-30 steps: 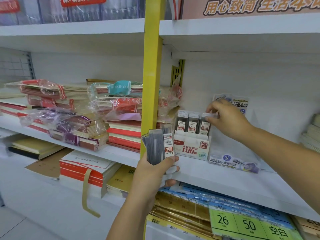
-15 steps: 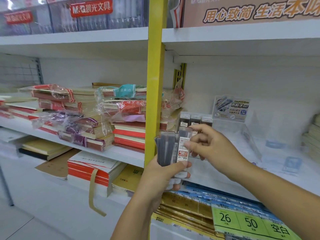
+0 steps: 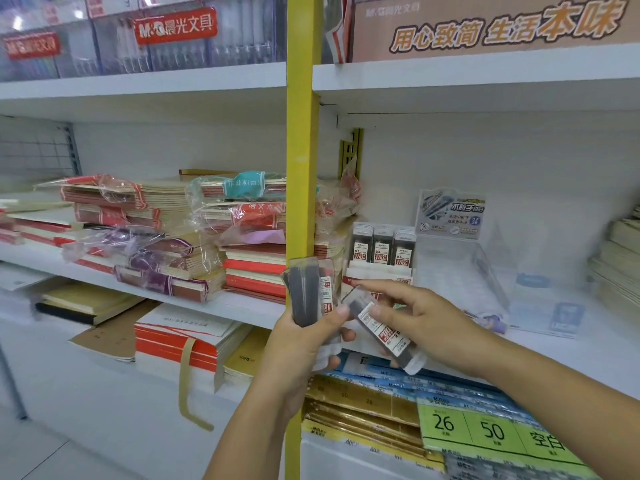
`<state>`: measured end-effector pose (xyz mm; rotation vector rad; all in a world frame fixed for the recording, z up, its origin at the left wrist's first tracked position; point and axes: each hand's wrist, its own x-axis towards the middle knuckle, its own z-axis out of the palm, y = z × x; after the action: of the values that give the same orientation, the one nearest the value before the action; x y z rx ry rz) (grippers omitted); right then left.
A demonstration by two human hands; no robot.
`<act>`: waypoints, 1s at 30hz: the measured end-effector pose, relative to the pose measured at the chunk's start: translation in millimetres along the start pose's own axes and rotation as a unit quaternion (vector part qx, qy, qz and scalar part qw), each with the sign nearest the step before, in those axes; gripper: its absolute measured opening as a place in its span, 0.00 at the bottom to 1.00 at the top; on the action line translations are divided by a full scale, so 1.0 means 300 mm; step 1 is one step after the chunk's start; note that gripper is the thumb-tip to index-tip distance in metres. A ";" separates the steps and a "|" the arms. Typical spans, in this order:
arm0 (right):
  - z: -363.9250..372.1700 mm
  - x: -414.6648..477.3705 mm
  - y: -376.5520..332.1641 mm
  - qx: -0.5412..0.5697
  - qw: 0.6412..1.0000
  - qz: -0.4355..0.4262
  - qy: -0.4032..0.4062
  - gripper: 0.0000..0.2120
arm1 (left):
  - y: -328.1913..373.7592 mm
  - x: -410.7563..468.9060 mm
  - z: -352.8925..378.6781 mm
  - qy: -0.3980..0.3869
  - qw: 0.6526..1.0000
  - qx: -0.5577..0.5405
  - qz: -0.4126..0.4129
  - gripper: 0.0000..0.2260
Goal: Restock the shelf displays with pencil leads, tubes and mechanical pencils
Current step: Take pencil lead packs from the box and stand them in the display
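My left hand (image 3: 304, 344) grips a bundle of dark pencil lead tubes (image 3: 309, 291), held upright in front of the yellow post. My right hand (image 3: 420, 322) pinches a single lead tube (image 3: 384, 336) with a white and red label, tilted down to the right, just beside the bundle. Behind the hands, a white and red display box (image 3: 377, 277) on the middle shelf holds three upright lead tubes (image 3: 381, 245). To its right stands a clear plastic display case (image 3: 460, 268) with a blue and grey header card (image 3: 450, 213).
A yellow upright post (image 3: 300, 161) divides the shelving. Wrapped notebook stacks (image 3: 207, 237) fill the left shelf. Green price cards (image 3: 485, 431) and gold packs (image 3: 363, 407) lie on the lower shelf. Pale booklets (image 3: 620, 261) are stacked at the far right.
My right hand came back from the display box to the bundle and drew one tube out of it, tilting it down to the right. My left hand stayed near the post.
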<state>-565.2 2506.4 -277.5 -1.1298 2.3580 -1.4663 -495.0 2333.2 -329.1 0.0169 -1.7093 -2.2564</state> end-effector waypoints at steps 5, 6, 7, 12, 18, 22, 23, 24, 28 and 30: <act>0.007 -0.020 0.014 0.078 0.997 0.020 0.014 0.14 | -0.030 0.011 0.016 0.088 0.996 -0.027 0.021 0.15; 0.001 -0.029 0.020 0.127 0.991 0.033 -0.004 0.14 | -0.034 0.015 0.013 0.101 0.994 -0.042 0.024 0.15; -0.003 -0.039 0.024 0.173 0.984 0.048 -0.016 0.15 | -0.036 0.018 0.010 0.109 0.992 -0.050 0.026 0.16; -0.057 -0.010 -0.001 0.098 0.975 0.031 0.199 0.14 | -0.025 0.023 0.005 0.082 0.996 -0.028 0.023 0.29; -0.187 0.218 -0.095 -0.178 0.941 -0.081 0.277 0.10 | -0.026 0.036 -0.031 0.053 0.999 0.006 -0.011 0.21; -0.177 0.344 -0.064 -0.311 0.929 -0.100 0.176 0.09 | -0.033 0.047 -0.052 0.048 0.999 0.022 -0.001 0.18; -0.177 0.366 -0.057 -0.340 0.924 -0.092 0.149 0.10 | -0.034 0.049 -0.056 0.048 0.999 0.023 0.001 0.18; -0.179 0.385 -0.050 -0.365 0.918 -0.081 0.128 0.11 | -0.035 0.051 -0.058 0.049 0.999 0.023 0.002 0.18; -0.182 0.436 -0.032 -0.367 0.924 -0.031 0.106 0.17 | -0.039 0.055 -0.062 0.045 0.999 0.029 0.000 0.18; -0.175 0.453 -0.018 -0.380 0.917 -0.051 0.114 0.14 | -0.038 0.053 -0.064 0.043 0.999 0.031 -0.003 0.18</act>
<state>-683.7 2452.9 -211.4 -1.2805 3.2099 -0.7032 -509.0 2313.9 -342.6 0.1310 -1.7352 -2.1744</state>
